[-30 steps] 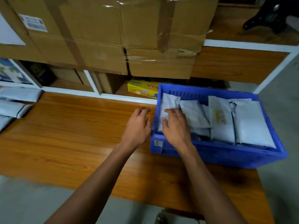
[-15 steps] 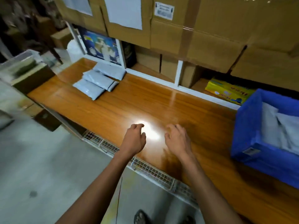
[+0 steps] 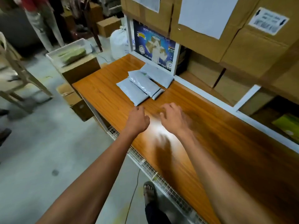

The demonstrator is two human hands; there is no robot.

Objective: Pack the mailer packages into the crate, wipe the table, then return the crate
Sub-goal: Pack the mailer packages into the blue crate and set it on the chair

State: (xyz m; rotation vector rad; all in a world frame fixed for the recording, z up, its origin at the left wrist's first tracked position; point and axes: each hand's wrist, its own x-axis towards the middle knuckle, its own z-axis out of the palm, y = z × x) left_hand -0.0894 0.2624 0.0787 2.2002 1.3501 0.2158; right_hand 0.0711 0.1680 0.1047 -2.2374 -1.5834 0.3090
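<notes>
Both hands, left (image 3: 137,120) and right (image 3: 174,119), hovered empty with loosely spread fingers above the bench (image 3: 218,143), near three grey mailers (image 3: 142,85).

Both forearms are bare from the lower frame edge to the wrists, with no sleeve showing. The left hand (image 3: 137,119) and right hand (image 3: 174,118) wear no gloves, rings, watch or bands. At six o'clock, one foot (image 3: 149,191) in an open-toed dark sandal shows beneath a dark trouser leg (image 3: 156,214).
</notes>
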